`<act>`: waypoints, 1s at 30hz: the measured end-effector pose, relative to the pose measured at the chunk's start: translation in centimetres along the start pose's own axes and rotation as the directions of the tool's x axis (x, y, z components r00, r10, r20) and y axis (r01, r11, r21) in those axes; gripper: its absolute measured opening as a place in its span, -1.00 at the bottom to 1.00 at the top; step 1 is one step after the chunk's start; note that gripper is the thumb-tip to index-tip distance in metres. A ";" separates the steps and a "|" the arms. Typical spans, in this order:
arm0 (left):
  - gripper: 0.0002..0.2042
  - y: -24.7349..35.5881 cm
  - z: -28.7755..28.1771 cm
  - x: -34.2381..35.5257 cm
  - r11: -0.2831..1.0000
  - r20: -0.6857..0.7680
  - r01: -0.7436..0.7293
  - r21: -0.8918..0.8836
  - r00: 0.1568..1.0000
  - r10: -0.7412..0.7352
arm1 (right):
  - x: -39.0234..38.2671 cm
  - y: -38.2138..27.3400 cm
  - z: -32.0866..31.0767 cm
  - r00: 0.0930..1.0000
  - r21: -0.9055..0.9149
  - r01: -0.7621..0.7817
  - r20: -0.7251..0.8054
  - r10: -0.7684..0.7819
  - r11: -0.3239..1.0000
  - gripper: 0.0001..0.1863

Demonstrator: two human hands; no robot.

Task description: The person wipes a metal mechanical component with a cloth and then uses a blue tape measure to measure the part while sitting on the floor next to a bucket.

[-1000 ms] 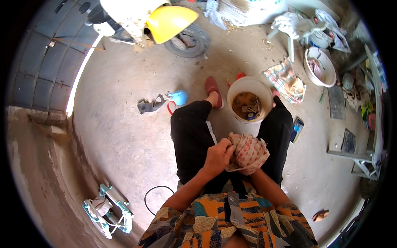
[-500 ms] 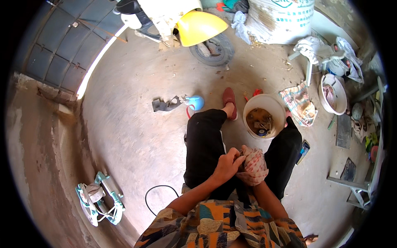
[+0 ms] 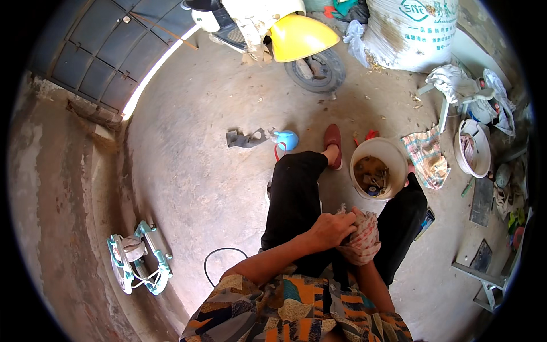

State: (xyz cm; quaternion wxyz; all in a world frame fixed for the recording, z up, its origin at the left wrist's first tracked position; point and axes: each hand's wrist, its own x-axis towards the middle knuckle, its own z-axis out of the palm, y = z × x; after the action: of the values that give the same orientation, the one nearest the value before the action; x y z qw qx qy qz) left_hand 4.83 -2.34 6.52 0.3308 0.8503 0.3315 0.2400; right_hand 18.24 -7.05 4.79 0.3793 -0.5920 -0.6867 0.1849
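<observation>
Red-patterned cloth (image 3: pixel 367 238) is in both hands (image 3: pixel 331 230), left pinching it, right's grip hidden.

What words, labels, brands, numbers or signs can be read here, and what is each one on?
White sack: a green logo and several lines of printing, larger characters legible; I won't copy out the wording.
Red-patterned wrap: red marks too small and blurred to tell whether they are writing.
I can make out no other text.

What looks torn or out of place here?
A dark scrap lies on the floor beside a round blue item; its ragged edges look torn. A checked cloth also lies rumpled there, right of the white bucket, rather than folded.
</observation>
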 end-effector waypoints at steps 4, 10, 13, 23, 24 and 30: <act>-0.86 0.4 0.4 0.5 0.989 0.071 -0.128 0.067 0.990 0.123 | -1.6 1.7 0.8 0.999 -0.018 -0.021 0.042 0.022 1.000 -0.58; -0.80 0.5 -0.8 0.0 0.929 0.325 -0.311 0.200 0.916 0.237 | -1.9 3.6 1.9 0.981 0.250 -0.073 0.195 0.023 0.965 -0.52; -0.83 0.0 -0.4 -0.5 0.973 0.190 -0.171 0.152 0.972 0.141 | -2.2 4.0 2.3 0.993 -0.025 0.048 0.111 -0.045 0.999 -0.55; -0.85 0.6 1.5 -1.3 0.938 -0.076 0.336 -0.089 0.936 -0.342 | -0.3 1.9 1.6 0.980 -0.037 -0.149 0.125 0.153 0.988 -0.53; -0.86 0.6 1.6 -1.6 0.949 -0.095 0.311 -0.048 0.945 -0.314 | -0.6 2.3 1.8 0.990 -0.044 -0.104 0.096 0.108 0.994 -0.48; -0.91 1.6 -0.2 -1.2 0.980 0.039 0.007 0.198 0.999 -0.015 | -2.5 5.4 4.0 0.995 0.062 -0.053 0.086 0.048 0.997 -0.31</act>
State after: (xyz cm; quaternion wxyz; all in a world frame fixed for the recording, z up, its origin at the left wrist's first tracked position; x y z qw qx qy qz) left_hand 4.55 -4.04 7.54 0.2527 0.8817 0.3518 0.1868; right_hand 18.93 -7.37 -2.32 0.3638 -0.5884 -0.6806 0.2412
